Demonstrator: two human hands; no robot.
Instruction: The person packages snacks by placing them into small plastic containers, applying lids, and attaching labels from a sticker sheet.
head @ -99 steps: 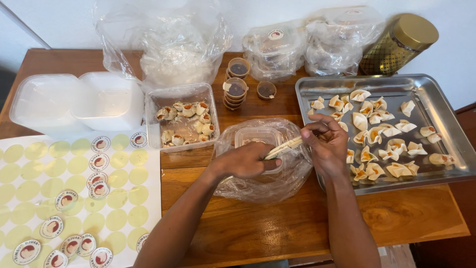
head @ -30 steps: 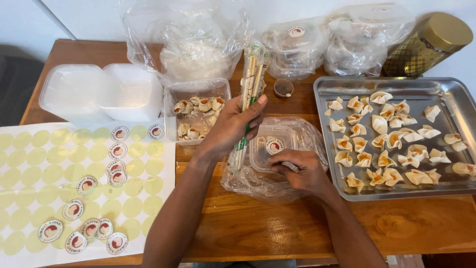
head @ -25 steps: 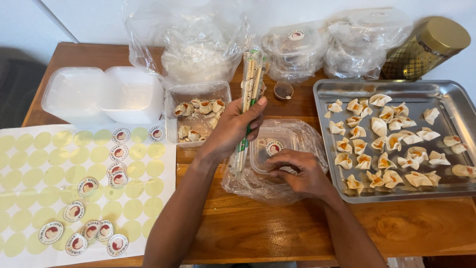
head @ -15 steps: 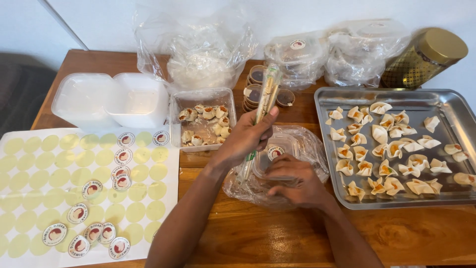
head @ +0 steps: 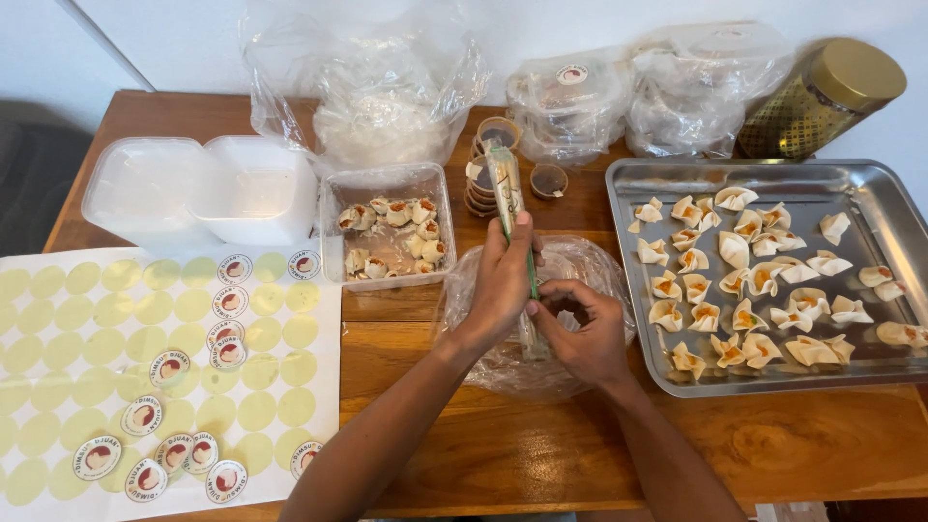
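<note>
My left hand [head: 505, 280] grips a bundle of wrapped wooden chopsticks [head: 507, 188], held upright over a clear plastic bag [head: 580, 259]. My right hand [head: 580, 329] rests on that bag with its fingertips pinching the lower end of the chopstick bundle. A small lidded container sits inside the bag, mostly hidden by both hands.
A steel tray [head: 851, 184] of folded dumplings lies at right. A clear tub [head: 387, 188] with dumplings, stacked sauce cups [head: 488, 135], white foam boxes [head: 193, 188], bagged containers [head: 570, 97], a gold-lidded jar [head: 822, 92] and a round-sticker sheet [head: 145, 367] surround them.
My left hand has swung the chopstick bundle right, over the bag. My right hand has lifted off the container lid and taken hold of the bundle's lower end.
</note>
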